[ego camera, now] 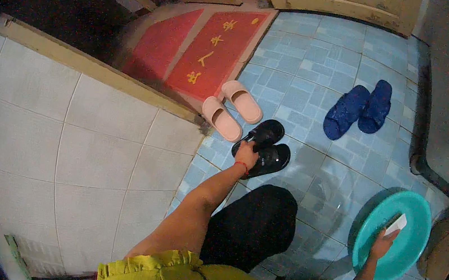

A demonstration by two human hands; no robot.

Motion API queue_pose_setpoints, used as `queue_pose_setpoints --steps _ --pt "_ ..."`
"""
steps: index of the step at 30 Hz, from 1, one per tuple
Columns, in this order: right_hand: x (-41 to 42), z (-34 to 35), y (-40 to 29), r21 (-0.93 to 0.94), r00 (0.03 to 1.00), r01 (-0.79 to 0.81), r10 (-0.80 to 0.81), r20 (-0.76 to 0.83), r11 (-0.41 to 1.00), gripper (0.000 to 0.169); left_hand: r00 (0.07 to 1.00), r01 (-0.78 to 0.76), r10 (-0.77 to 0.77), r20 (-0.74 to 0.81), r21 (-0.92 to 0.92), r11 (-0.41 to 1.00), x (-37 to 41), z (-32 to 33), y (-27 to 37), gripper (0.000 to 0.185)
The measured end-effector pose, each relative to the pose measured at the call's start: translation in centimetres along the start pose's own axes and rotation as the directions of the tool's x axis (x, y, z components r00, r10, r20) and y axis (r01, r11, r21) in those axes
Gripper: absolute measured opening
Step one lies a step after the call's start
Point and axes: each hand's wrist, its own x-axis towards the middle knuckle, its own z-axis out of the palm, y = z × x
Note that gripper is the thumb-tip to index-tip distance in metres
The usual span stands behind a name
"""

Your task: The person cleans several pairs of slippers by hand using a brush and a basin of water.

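My left hand (247, 154) grips a pair of black slippers (275, 157) low over the blue tiled floor, its fingers around their inner straps. Whether the soles touch the floor I cannot tell. Over at the right, my right hand (382, 245) holds a white scrubbing brush (396, 225) by its back, above a turquoise plastic basin (417, 250). Dark bristles show along the brush's left side. Just beyond the black pair lie two pink slippers (230, 115), side by side.
Dark blue slippers (349, 112) lie farther off on the tiles (325, 55). Red mats (214, 53) bearing writing lie by the doorway. A white tiled low wall (95, 152) bounds the left. A dark pipe (422, 123) runs along the right wall.
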Motion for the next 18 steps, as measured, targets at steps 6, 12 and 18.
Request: queue_pose_setpoints --steps 6,12,18 --pt "0.5 -0.4 -1.4 -0.006 0.998 -0.03 0.03 0.051 1.0 0.073 0.997 -0.034 0.019 -0.073 -0.21 0.977 0.6 1.0 -1.4 0.023" --pt "0.7 0.4 0.5 0.072 0.998 0.054 -0.052 -0.023 0.996 0.073 0.959 0.073 -0.162 -0.234 -0.349 0.934 -0.6 -2.4 -1.6 0.016" --pt "-0.9 -0.9 -2.4 0.087 0.999 0.038 -0.04 0.012 0.995 0.073 0.687 0.325 -0.714 0.133 -0.936 0.138 -2.0 -4.3 -7.4 0.022"
